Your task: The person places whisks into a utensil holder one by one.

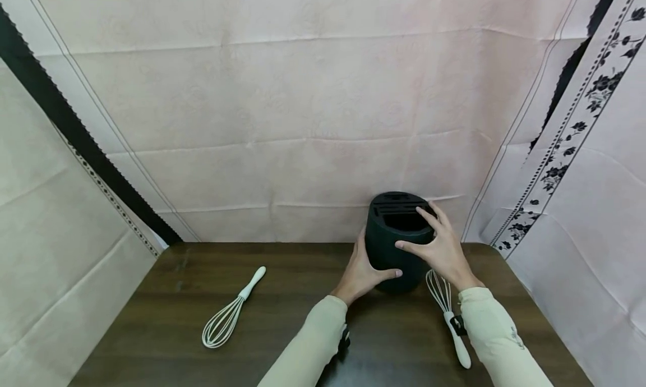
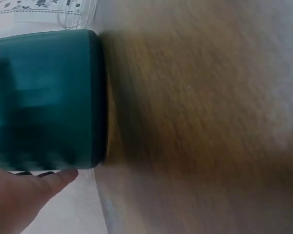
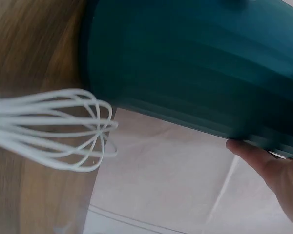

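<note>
A dark green, rounded utensil holder (image 1: 398,258) stands upright near the table's back edge, with slots and a wide opening in its top. My left hand (image 1: 364,272) grips its left side, the thumb across the front and the fingers behind. On the upper right, my right hand (image 1: 444,249) holds it near the rim, with the thumb on the front and fingers at the top edge. The left wrist view shows the holder's base (image 2: 98,100) right at the tabletop. Below my right hand lies a white whisk (image 1: 446,314), its wires (image 3: 63,129) close to the holder's base.
A second white whisk (image 1: 232,314) lies slantwise on the left of the dark wooden table (image 1: 166,319), handle pointing to the back. Pale cloth (image 1: 282,123) hangs behind the table, and more cloth with a floral border (image 1: 560,157) hangs on the right.
</note>
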Tool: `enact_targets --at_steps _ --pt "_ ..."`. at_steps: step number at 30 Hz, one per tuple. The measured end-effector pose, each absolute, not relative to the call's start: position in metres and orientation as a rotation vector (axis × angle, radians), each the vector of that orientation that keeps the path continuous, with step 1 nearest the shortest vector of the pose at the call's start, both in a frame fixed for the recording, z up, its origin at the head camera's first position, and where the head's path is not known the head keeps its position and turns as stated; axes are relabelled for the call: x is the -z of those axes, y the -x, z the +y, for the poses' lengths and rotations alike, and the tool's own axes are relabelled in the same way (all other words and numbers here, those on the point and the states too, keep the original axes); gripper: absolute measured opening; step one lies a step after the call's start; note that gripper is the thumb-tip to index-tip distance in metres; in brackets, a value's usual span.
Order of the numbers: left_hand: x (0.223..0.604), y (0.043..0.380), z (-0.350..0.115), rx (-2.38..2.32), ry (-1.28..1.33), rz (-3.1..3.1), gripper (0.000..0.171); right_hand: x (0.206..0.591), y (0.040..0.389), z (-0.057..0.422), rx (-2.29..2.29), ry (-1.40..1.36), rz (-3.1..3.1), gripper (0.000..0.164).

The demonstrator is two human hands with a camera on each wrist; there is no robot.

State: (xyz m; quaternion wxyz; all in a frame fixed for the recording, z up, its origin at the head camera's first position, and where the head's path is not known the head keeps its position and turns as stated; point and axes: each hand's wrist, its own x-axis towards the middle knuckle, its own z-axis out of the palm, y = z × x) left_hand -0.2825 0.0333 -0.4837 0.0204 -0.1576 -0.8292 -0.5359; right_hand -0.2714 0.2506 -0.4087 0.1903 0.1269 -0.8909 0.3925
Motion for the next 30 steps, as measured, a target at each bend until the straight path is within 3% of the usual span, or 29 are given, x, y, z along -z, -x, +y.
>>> enact_targets --at_steps 24,30 --pt "0.489 0.26 -0.009 1.65 0.514 -2.485 0.132 0.416 0.245 0.201 -1.133 -0.342 -2.475 0.103" --pt "0.49 0.255 -0.029 1.633 0.517 -2.485 0.132 0.419 0.243 0.194 -1.238 -0.354 -2.499 0.114"
